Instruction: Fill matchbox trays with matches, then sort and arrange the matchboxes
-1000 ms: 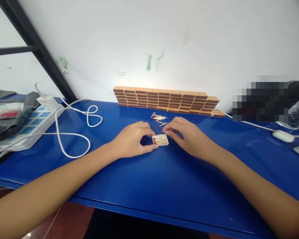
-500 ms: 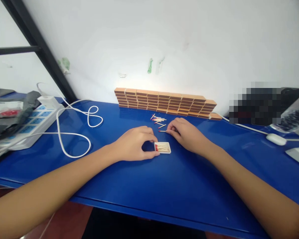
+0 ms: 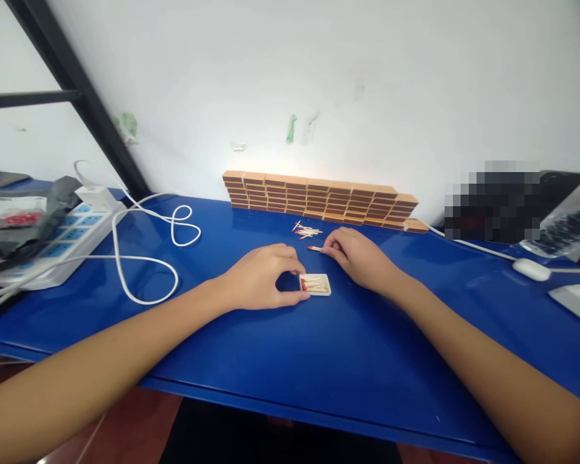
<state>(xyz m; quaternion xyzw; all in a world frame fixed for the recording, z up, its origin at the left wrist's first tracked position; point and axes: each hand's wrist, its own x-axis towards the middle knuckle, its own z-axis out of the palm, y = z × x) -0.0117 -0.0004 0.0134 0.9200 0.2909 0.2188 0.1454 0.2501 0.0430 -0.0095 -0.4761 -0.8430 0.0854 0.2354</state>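
Since red-headed matches [image 3: 313, 284] lie in the white tray [image 3: 321, 293] nearest me and others sit outside it, I put the work at partway. Tray rests on the blue table [image 3: 251, 361], heads toward its left end, sticks a little crossed. My left hand [image 3: 265, 277] is at that end: thumb and fingers arched into a wide C, tips bearing on the tray, thumb at the near corner, fingers at the far one. Just past the tray, to the right, my right hand [image 3: 360, 258] has thumb and fingers pinched together on the tail of a match [image 3: 316, 248], head pointing left; whether one stick or two, I cannot tell. Farther off: a small loose pile [image 3: 308, 231], untouched, count unclear. Behind it, a long stack of brown-sided boxes [image 3: 319, 193] along the white wall [image 3: 198, 77].
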